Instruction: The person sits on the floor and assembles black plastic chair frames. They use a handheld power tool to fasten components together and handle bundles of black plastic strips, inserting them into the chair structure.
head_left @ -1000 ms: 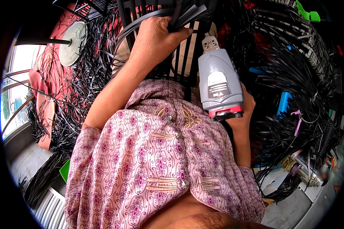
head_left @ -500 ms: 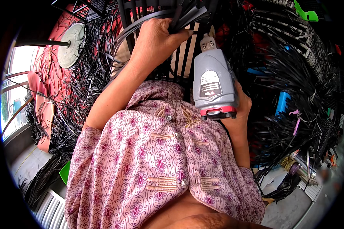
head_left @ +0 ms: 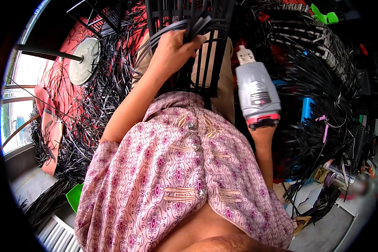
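Note:
Between my knees stands a black slatted frame (head_left: 214, 71), like a chair part, its slats running away from me. My left hand (head_left: 175, 51) is closed around several flat black strips (head_left: 201, 25), which fan out above my fingers and curve down past my wrist. This grip is right against the frame's slats. Off to the right of the frame, my right hand (head_left: 262, 133) holds up a grey staple gun (head_left: 256, 84) with a red-edged end toward me and a metal nose pointing away. The tool's body hides most of that hand's fingers.
Loose black strips (head_left: 109, 84) lie in heaps on the red floor at left. At right are a large strip bundle (head_left: 323, 84) and a blue object (head_left: 308, 110). A round grey disc base (head_left: 85, 61) stands far left; a bright green piece (head_left: 324, 16) sits far right.
My right hand has carried the staple gun rightward, away from the frame. My left hand keeps its hold on the strips. The view has shifted slightly.

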`<state>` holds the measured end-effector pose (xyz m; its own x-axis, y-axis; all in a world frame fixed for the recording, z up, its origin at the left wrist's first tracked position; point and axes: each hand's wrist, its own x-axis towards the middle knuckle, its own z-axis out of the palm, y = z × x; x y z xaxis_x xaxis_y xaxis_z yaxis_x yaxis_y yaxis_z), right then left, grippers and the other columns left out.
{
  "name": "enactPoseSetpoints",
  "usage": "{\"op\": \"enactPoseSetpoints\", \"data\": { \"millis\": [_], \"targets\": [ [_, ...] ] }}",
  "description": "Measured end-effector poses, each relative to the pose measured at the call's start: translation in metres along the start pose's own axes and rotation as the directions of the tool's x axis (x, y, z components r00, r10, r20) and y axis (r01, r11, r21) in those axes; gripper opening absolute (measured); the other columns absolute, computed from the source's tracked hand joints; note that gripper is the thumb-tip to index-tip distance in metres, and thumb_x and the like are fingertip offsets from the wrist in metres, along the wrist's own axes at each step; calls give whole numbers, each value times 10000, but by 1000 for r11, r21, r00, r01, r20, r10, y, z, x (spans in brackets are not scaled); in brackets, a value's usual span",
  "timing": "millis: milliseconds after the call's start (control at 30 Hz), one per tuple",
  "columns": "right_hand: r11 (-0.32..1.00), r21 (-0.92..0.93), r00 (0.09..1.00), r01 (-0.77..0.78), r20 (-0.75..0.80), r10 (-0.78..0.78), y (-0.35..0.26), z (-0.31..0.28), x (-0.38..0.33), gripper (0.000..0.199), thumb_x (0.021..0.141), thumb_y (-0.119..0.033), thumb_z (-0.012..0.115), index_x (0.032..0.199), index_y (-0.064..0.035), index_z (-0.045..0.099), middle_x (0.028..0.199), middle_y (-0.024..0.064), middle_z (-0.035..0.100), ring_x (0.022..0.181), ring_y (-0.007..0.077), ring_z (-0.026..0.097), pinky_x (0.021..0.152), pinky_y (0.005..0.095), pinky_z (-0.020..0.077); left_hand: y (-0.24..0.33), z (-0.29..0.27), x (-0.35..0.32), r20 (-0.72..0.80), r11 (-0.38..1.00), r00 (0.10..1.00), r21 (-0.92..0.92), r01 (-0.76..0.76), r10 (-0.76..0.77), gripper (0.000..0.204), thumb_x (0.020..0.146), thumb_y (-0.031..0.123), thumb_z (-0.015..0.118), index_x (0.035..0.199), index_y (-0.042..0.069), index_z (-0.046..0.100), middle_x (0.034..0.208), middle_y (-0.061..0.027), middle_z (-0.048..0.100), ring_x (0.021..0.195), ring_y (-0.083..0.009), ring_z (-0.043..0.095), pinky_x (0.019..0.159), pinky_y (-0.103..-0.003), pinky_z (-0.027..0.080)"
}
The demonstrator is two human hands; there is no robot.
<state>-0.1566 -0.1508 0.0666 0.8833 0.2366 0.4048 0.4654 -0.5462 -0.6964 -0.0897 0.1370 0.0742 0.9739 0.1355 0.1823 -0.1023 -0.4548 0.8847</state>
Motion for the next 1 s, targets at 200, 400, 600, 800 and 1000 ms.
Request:
{"op": "enactPoseSetpoints", "data": {
  "millis": [200, 400, 600, 800, 1000],
  "targets": [
    [980, 75, 982, -183, -42, 187, 2, -19, -20, 416, 724, -47, 817, 1062, 47, 592, 977, 105, 658, 871, 203, 625, 837, 337, 497, 2, -24, -53, -265, 958, 963, -261, -117, 46, 316, 967, 294, 580, 968, 5, 707, 707, 19, 606, 615, -82, 545, 586, -238, 435],
    [943, 94, 940, -320, -97, 328, 3, -18, -29, 503, 722, 19, 770, 1169, 53, 542, 1093, 95, 602, 992, 186, 577, 909, 326, 463, 16, -37, -58, 354, 269, 934, -895, 355, -53, 416, 1010, 363, 478, 1136, -27, 554, 758, 11, 467, 526, -39, 366, 452, -180, 281],
    [992, -35, 980, -122, -161, 115, -5, -13, -20, 243, 720, -93, 823, 845, 20, 647, 780, 105, 689, 694, 235, 675, 691, 328, 523, -1, -15, -54, 392, -139, 909, -917, 374, -142, 307, 996, 332, 523, 1007, 28, 563, 829, -43, 522, 533, -70, 380, 443, -198, 321],
    [950, 6, 950, -312, -29, 312, 13, -13, -27, 504, 717, 2, 783, 1153, 66, 539, 1062, 116, 621, 960, 194, 599, 889, 329, 477, -16, -7, -55, 302, -226, 931, -940, 256, -203, 300, 956, 375, 585, 938, 76, 563, 886, -59, 572, 598, -91, 430, 484, -207, 348],
    [954, -4, 953, -301, -38, 301, 11, -10, -25, 481, 709, -18, 805, 1116, 63, 561, 1043, 117, 635, 938, 193, 610, 869, 330, 486, -6, -3, -57, 338, -133, 923, -939, 318, -185, 377, 974, 416, 535, 962, 46, 605, 906, -66, 582, 620, -103, 446, 489, -209, 356]
  ]
}}
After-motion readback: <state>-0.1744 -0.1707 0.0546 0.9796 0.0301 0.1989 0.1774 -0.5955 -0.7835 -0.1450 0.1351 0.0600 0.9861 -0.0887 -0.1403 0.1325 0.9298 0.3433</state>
